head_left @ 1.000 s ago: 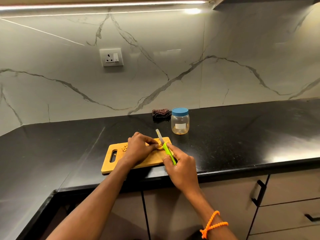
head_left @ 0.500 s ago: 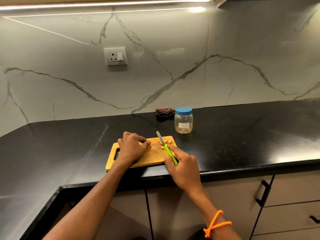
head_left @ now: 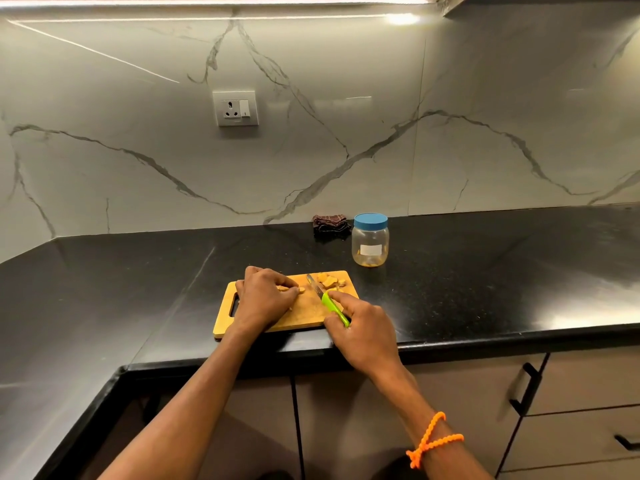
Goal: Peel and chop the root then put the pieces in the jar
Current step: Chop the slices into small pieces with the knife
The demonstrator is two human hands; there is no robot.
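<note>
Left hand (head_left: 265, 299) pinching perhaps one root piece (head_left: 300, 289), right hand (head_left: 363, 332) gripping one knife (head_left: 327, 301), one lidded jar (head_left: 370, 240)

Jar label: the jar (head_left: 370, 240) carries a small white label (head_left: 371, 250) on its front, but no writing can be made out on it.
Jar lid: the blue lid (head_left: 370, 220) shows no lettering.
Wall socket: the socket plate (head_left: 236, 108) shows no readable marking.
Knife: the green handle (head_left: 334, 308) shows no brand.
Overall: no text, number or sign can be read.
</note>
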